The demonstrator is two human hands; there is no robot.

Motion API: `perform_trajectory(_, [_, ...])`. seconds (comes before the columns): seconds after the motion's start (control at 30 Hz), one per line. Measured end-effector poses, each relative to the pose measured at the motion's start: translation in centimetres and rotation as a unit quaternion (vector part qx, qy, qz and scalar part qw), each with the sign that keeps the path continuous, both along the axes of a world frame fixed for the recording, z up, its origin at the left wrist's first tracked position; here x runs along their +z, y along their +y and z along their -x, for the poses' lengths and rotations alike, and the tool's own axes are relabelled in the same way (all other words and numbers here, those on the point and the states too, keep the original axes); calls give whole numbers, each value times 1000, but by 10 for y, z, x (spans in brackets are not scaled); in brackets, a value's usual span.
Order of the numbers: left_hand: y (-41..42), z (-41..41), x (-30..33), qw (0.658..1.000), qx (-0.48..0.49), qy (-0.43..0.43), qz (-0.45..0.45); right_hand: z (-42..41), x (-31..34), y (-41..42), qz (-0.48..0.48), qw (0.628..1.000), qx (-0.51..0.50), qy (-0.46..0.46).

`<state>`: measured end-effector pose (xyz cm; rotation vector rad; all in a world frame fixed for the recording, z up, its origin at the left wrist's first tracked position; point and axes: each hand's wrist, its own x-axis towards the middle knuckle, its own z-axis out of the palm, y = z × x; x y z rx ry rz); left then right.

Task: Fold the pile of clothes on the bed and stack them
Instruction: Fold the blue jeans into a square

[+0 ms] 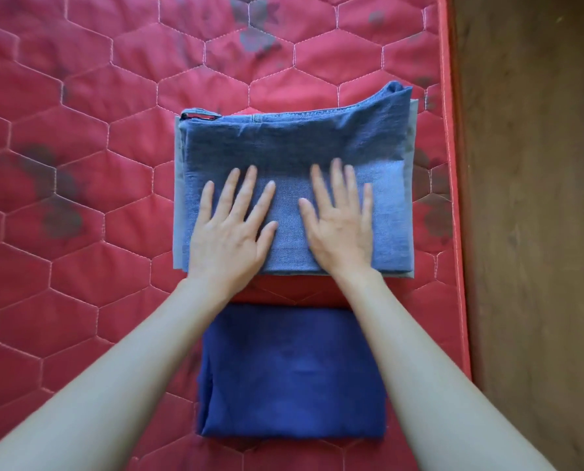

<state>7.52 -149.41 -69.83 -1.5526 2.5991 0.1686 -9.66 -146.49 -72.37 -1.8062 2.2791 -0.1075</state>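
Note:
Folded blue denim jeans lie on top of a folded pale grey garment whose edges show at the left, right and front. My left hand and my right hand rest flat on the near half of the jeans, palms down, fingers spread. Closer to me, between my forearms, lies a folded dark blue garment, apart from the jeans stack.
Everything sits on a red quilted mattress with a hexagon stitch pattern and dark stains. The mattress edge runs down the right side, just past the stack. Beyond it is a brown floor.

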Motion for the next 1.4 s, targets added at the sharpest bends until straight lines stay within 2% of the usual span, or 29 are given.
perform_trajectory(0.1, [2,-26,-2,999,47,18,17,32,-4,22,-22,995,-67,69])
perform_trajectory(0.17, [3,-33,0,997,73,18,20,38,0,27,-47,992,-76,88])
perform_trajectory(0.23, [-4,-29,2,998,54,13,43,34,8,19,-44,993,-71,86])
perform_trajectory(0.33, [-27,-6,3,995,-16,12,93,15,17,-12,20,999,18,39])
perform_trajectory(0.4, [-46,6,0,996,-34,15,85,-2,18,-35,41,996,81,10])
perform_trajectory(0.47, [-61,7,-6,997,-37,9,73,-7,9,-51,30,994,108,19])
perform_trajectory(0.53, [-71,1,-13,996,-27,11,81,9,-3,-55,10,997,67,41])
perform_trajectory(0.63, [-78,-12,-15,994,59,54,74,43,-11,-43,-18,996,-47,68])
perform_trajectory(0.73, [-75,-21,-9,987,134,79,40,55,-1,-31,-69,991,-93,72])
perform_trajectory(0.83, [-64,-29,7,985,156,76,9,43,21,-30,-80,988,-126,36])
perform_trajectory(0.93, [-38,-47,25,981,142,129,-10,8,48,-18,-8,996,-87,-24])
perform_trajectory(1.0, [-10,-70,35,977,130,171,-14,-24,65,3,39,998,-45,-30])
perform_trajectory(1.1, [43,-125,40,979,127,161,5,-80,78,45,94,995,24,-35])
perform_trajectory(1.4, [211,-336,51,974,211,83,5,-283,87,161,37,985,170,-16])
